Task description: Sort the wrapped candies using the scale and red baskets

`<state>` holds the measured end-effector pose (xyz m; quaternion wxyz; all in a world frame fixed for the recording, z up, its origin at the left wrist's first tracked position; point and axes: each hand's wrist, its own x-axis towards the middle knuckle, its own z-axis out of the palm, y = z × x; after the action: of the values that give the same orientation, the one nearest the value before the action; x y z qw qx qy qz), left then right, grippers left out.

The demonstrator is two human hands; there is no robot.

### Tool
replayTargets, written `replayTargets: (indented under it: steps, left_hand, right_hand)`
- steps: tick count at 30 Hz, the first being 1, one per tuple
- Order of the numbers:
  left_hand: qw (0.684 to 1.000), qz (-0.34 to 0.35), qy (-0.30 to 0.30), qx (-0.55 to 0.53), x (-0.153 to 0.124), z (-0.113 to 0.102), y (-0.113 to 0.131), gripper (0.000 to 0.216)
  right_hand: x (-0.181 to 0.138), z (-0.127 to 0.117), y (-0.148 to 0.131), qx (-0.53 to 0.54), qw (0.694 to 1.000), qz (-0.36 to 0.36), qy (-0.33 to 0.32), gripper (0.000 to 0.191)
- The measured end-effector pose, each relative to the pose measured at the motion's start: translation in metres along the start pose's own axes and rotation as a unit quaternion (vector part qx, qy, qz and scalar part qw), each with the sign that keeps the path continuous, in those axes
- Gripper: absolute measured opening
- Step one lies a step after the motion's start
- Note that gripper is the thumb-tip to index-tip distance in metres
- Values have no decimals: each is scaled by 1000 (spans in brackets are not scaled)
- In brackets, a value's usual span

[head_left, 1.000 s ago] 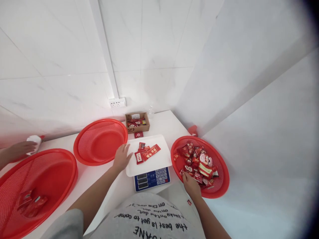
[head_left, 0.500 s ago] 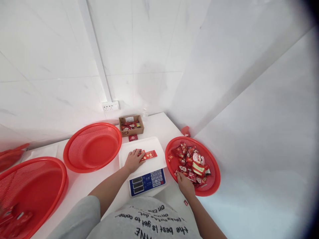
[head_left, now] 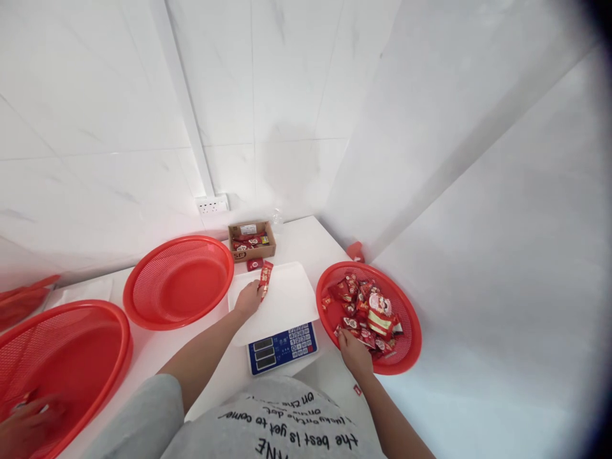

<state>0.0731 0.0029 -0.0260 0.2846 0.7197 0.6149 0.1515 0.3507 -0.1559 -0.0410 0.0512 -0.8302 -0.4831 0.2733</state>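
My left hand [head_left: 249,299] is closed on a red snack packet [head_left: 266,280], a long narrow printed sachet held upright above the white tray [head_left: 287,306] of a weighing scale. Whether more than one sachet is in the grip I cannot tell. The scale's blue keypad panel [head_left: 282,348] faces my body. On the right, my right hand [head_left: 355,354] is closed over the near left rim of a red plastic basket [head_left: 412,331], its fingertips partly hidden inside. Several red snack packets [head_left: 351,323] lie in that basket, close to the fingers.
A red basket [head_left: 130,299] stands left of the scale. In another basket [head_left: 125,344] at far left is another person's blurred hand [head_left: 33,424]. Behind the scale stand a cardboard box [head_left: 241,255] of packets and a small red packet [head_left: 254,264]. A socket strip [head_left: 212,204] is on the wall.
My left hand has lifted the red packet off the scale tray and turned it upright, slightly left. My right hand stays at the basket rim. Another person's hand has entered the far-left basket.
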Motion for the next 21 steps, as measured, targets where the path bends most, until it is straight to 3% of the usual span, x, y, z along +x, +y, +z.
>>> replayTargets:
  steps: [6,13,17,21]
  left_hand:
    - [974,-91,88,-188,-12,-24,-13,19]
    - [881,-188,196,-387,-22,-70,-51,26]
    - [832,-230,247,-440,-22,-93,-73,19]
    - [815,-258,269,-444,-20,-108,-90,14]
  right_hand:
    - [0,-1,1,-17,1000,2,-2,47]
    - [0,-2,0,-31,999,4,-9,48]
    - [0,0,1,-22,1000,7,-4,48]
    - [1,1,2,-22,1000,9,-1,47]
